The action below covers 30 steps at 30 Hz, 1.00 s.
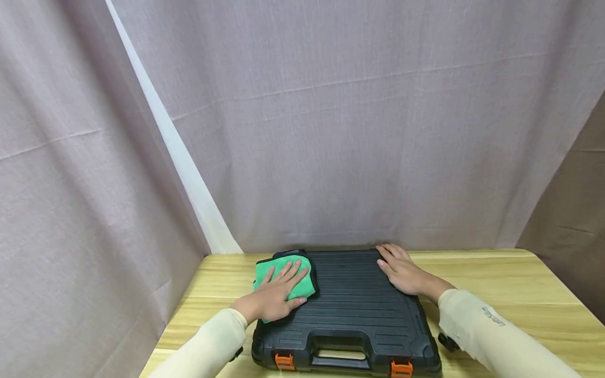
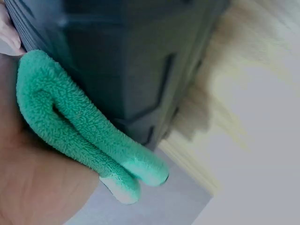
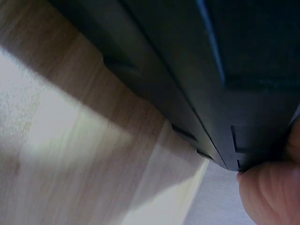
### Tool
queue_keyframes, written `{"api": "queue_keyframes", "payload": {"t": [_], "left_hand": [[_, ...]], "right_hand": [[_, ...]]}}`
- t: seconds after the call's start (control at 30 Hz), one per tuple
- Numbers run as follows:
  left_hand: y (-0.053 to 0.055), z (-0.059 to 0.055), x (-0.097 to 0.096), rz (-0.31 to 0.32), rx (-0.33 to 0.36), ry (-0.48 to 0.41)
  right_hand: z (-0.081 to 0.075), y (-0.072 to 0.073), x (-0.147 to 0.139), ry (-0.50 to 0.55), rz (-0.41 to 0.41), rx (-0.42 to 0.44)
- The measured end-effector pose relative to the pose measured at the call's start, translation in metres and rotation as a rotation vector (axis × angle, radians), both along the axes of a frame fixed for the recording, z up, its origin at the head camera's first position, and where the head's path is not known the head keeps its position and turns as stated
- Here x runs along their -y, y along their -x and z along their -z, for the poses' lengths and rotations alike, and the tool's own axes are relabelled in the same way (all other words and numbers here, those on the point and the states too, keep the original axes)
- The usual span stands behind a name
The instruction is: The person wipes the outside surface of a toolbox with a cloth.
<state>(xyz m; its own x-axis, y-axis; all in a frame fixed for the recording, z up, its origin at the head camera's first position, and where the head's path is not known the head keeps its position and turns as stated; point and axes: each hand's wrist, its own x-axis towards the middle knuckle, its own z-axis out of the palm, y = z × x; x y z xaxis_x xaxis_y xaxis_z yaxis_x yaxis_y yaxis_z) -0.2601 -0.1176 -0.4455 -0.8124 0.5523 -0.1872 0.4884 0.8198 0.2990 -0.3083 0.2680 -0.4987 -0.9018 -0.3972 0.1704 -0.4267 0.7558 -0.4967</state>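
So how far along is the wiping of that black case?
Done: cannot tell; no wiped area stands out. In hand: left hand presses the green microfibre cloth onto the black ribbed plastic tool case at its far-left corner; right hand steadies it. Left: seemingly most of the lid.

A closed tool case (image 1: pixel 352 310) lies flat on the bench (image 1: pixel 510 294), in the lower middle of the head view, its handle and two latches at the bottom edge of the frame. A folded cloth (image 1: pixel 283 275) lies on the case's upper left corner and hangs past its left edge. The left hand (image 1: pixel 276 296) rests flat on the cloth; the right hand (image 1: pixel 402 270) rests flat on the case's upper right corner. A curtain (image 1: pixel 359 126) hangs behind the bench and fills the upper frame. In the right wrist view, what seems to be a fingertip touches the case's edge at lower right.
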Motion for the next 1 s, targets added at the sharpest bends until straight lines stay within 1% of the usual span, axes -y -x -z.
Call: {"api": "queue_keyframes", "payload": {"t": [0.07, 0.17, 0.27, 0.43, 0.63, 0.8, 0.93, 1.0], "left_hand": [[0.000, 0.001, 0.005, -0.009, 0.000, -0.014], [0.000, 0.003, 0.006, -0.007, 0.009, -0.015], [0.002, 0.002, 0.005, -0.003, 0.022, -0.016], [0.007, 0.000, 0.001, 0.005, 0.031, 0.012], [0.023, 0.003, -0.007, -0.008, 0.006, 0.062], [0.040, -0.001, -0.016, -0.015, -0.011, 0.121], [0.052, -0.003, -0.023, -0.014, -0.010, 0.152], [0.057, -0.003, -0.026, -0.016, -0.011, 0.161]], "right_hand": [[0.000, 0.000, 0.000, -0.001, -0.009, -0.006], [-0.001, -0.002, 0.000, 0.009, -0.022, -0.017], [-0.007, -0.005, 0.001, 0.004, -0.023, -0.027], [-0.017, -0.009, 0.001, 0.010, -0.005, 0.023], [-0.017, -0.006, 0.000, -0.002, 0.013, 0.047], [-0.017, -0.007, 0.000, -0.002, 0.013, 0.068], [-0.017, -0.007, 0.000, -0.012, 0.014, 0.050], [-0.016, -0.007, 0.001, -0.014, 0.015, 0.059]]}}
